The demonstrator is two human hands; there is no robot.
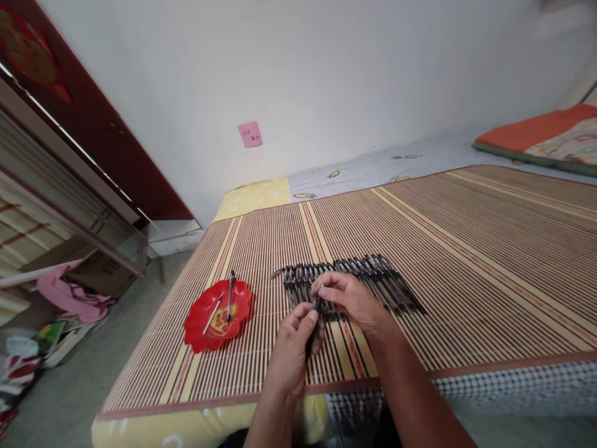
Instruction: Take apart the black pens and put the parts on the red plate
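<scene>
Between my two hands is a black pen (318, 305), tilted, its lower part running down past my left palm. My left hand (298, 333) is closed around its barrel. At the pen's upper end, the fingertips of my right hand (347, 297) pinch together by a small pale tip. Behind and below my hands a row of black pens (368, 267) lies side by side on the striped mat (261, 249), partly hidden by my fingers. To the left, a red scalloped plate (193, 323) holds one pen (230, 295) and a thin white refill-like stick (212, 314).
The mat covers a bed with a yellow and checked sheet (256, 191). A folded orange and green quilt (532, 134) lies at the far right. On the white wall hangs a pink note (250, 134). Shelving and a pink cloth (69, 295) stand left of the bed.
</scene>
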